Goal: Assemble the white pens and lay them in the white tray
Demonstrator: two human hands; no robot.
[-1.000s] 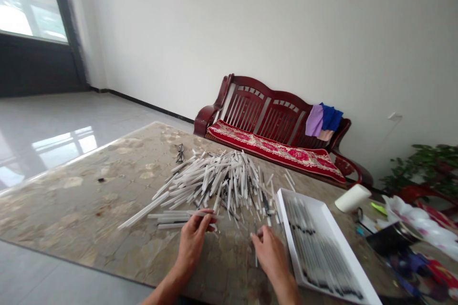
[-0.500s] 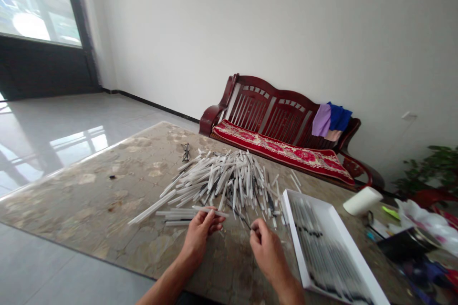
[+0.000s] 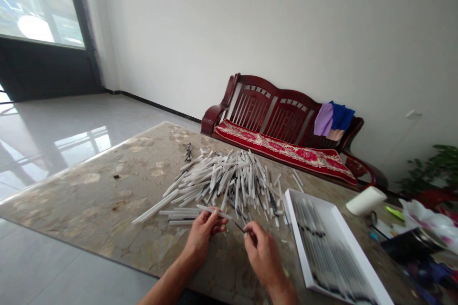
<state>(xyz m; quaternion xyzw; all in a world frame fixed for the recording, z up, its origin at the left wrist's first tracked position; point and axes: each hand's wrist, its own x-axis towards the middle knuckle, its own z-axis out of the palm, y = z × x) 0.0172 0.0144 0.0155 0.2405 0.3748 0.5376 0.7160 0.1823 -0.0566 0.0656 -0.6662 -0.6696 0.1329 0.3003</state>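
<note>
In my left hand (image 3: 203, 233), a white, translucent thin tube (image 3: 204, 208) is pinched between thumb and fingers, slanting down to the right. My right hand (image 3: 264, 251) grips a thin dark stick (image 3: 238, 226), its far tip at or very near the tube's right end; I cannot tell whether it is inside. Beyond both hands lies a heaped pile of similar white tubes (image 3: 229, 176), with dark pieces among them. Several tubes (image 3: 181, 222) lie side by side just left of my left hand.
A shallow white box (image 3: 299, 248) holding rows of grey, dark-ended sticks stands at right. Past it are a white roll (image 3: 365, 201), a black cylindrical cup (image 3: 404, 247) and plastic bags. Eyeglasses (image 3: 188, 152) lie behind the pile. A wooden bench (image 3: 275, 114) stands beyond the table (image 3: 89, 200).
My right hand has moved left and brought the dark stick's tip up to the tube's end. My left hand still holds the tube in nearly the same place.
</note>
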